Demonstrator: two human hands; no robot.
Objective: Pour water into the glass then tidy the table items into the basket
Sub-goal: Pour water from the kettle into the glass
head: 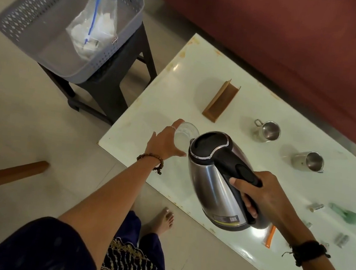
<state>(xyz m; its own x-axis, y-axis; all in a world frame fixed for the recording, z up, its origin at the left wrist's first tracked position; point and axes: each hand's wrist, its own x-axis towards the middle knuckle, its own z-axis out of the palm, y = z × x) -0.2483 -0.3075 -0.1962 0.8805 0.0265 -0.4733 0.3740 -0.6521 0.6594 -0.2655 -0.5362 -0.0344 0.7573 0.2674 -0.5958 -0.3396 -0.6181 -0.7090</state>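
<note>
tilting a rounded stainless-steel electric kettle with a black lid and black handle (217, 176), held off the table, spout dipped toward the glass. right hand (261, 198) wrapped round the handle, fingers curled under the grip and thumb laid along the top just short of the oval lid button; best to keep that thumb off the button so the lid stays down, and to turn from the wrist in a slow tip instead of lifting the elbow. beyond those fingers, past the lid, a clear straight-sided drinking glass (185, 135) standing on the white glossy tabletop (136, 134), near its corner. left hand (167, 141) cupping the near side of the glass, fingers curved round the wall and thumb on the kettle side, steadying it; worth holding low on the glass and pressing it down to the table so the spout cannot nudge it over. water level hard to judge, something pale in the lower part, no stream clearly visible; better to stop well short of the rim, since the glass sits close to the table edge. pouring step probably under way, tidying not yet begun: further off from the left fingers, a grey perforated plastic basket (25, 15) on a dark stool, already holding a clear bag. only writing in view is a label band low on the kettle body, below the right fingers, too small and blurred to read; no brand legible anywhere.
</note>
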